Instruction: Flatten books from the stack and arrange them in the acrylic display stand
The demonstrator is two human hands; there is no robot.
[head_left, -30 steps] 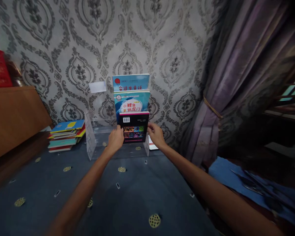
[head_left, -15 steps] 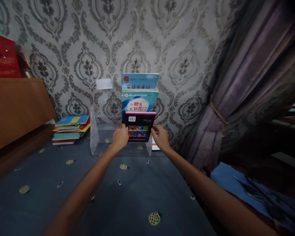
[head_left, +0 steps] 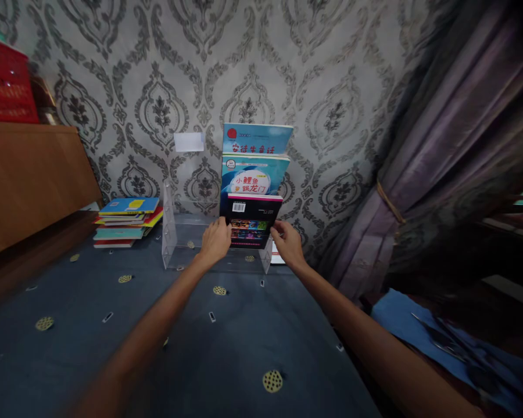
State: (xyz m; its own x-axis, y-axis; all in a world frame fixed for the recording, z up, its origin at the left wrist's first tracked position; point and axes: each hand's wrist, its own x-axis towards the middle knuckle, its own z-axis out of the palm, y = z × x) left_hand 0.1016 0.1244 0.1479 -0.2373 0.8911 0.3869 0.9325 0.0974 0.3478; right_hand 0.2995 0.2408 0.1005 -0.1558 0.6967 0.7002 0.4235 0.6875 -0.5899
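Observation:
Between my two hands is a black book (head_left: 255, 209) with a pink top edge and a barcode, standing upright in a clear stepped rack (head_left: 196, 229). My left hand (head_left: 217, 239) has its fingers closed on the book's left edge. On the right edge, my right hand (head_left: 287, 241) pinches it with thumb and fingers. Behind it on higher steps stand a blue book with a white oval (head_left: 257, 168) and, at the back, a light blue book (head_left: 257, 138) with red lettering. The black book covers their lower parts.
Left of the rack lies a stack of books (head_left: 126, 223) on the dark blue patterned cloth (head_left: 192, 354). A wooden cabinet (head_left: 30, 180) with a red box (head_left: 6, 81) stands far left. A tied curtain (head_left: 375, 232) hangs at right, near a blue cloth (head_left: 401, 313).
The view has shifted slightly, so the wall and books appear a little further right. Both hands keep their hold on the black book, which stays in nearly the same place on the rack.

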